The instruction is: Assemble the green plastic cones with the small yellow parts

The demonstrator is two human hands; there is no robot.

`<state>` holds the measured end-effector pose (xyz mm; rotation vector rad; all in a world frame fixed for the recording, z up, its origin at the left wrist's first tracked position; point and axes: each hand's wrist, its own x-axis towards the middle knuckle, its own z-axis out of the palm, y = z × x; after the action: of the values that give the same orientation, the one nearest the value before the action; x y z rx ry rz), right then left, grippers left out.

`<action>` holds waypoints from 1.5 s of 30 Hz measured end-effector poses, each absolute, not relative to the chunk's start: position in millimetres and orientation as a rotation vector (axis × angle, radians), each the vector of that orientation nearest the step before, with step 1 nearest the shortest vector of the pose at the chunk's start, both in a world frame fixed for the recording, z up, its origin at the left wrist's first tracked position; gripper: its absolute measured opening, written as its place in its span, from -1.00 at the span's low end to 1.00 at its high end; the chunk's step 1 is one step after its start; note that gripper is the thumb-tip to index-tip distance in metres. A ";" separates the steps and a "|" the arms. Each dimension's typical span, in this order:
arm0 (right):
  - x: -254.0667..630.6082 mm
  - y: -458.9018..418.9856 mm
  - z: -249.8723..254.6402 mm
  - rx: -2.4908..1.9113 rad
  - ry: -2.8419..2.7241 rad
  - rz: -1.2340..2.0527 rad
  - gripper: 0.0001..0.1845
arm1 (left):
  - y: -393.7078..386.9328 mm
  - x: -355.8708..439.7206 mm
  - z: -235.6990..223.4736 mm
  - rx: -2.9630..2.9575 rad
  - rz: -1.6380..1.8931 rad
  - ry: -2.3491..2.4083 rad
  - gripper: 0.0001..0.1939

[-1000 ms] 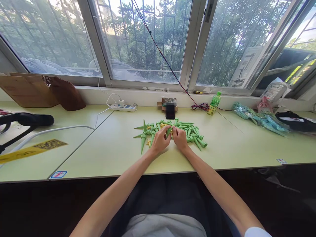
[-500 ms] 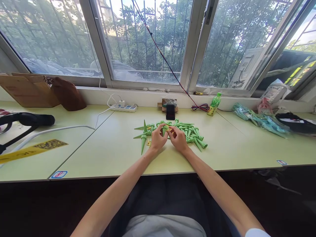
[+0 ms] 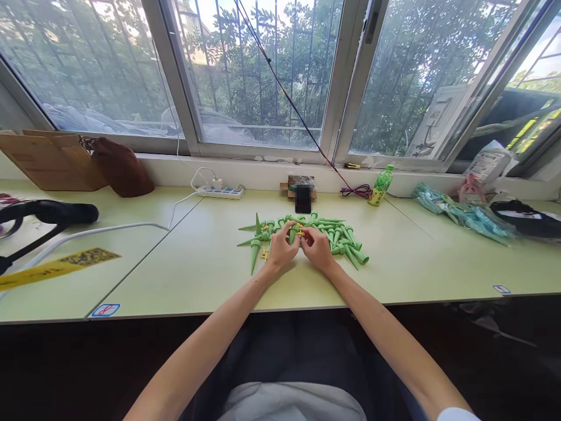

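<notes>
My left hand [image 3: 283,244] is closed round a green plastic watering spike [image 3: 293,235], over the middle of the table. At the spike's upper end is a small yellow valve piece [image 3: 300,233], and my right hand [image 3: 316,248] pinches it from the other side. The fingertips of both hands nearly meet there and partly hide the join. More green spikes [image 3: 255,248] lie to the left of my hands, with a loose yellow piece [image 3: 264,254] close by. A heaped pile of green spikes [image 3: 346,238] spreads to the right.
Behind the spikes, a dark phone-like device [image 3: 302,199] leans against a small box. A green-labelled bottle [image 3: 380,186] and a power strip [image 3: 221,192] stand near the window. Bagged teal items [image 3: 464,213] lie right; a black-handled object [image 3: 52,213] and white cable are left.
My fingers have shifted slightly around the spike, and the yellow piece shows more clearly between them. Everything else is the same.
</notes>
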<state>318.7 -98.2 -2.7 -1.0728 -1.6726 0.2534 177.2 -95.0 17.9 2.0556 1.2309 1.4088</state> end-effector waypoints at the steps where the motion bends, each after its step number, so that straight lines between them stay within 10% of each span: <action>1: 318.9 -98.1 -3.1 -1.070 -1.670 0.264 -0.75 | -95.4 177.0 18.2 2.059 1.405 1.227 -0.58; 45: 319.0 -103.0 3.9 -1.115 -1.719 0.393 -0.83 | -97.6 178.9 19.5 2.152 1.348 1.304 -0.62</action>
<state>319.0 -103.0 3.9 -1.1154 -1.7191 0.3930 178.9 -97.6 19.5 2.1517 1.3039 1.3478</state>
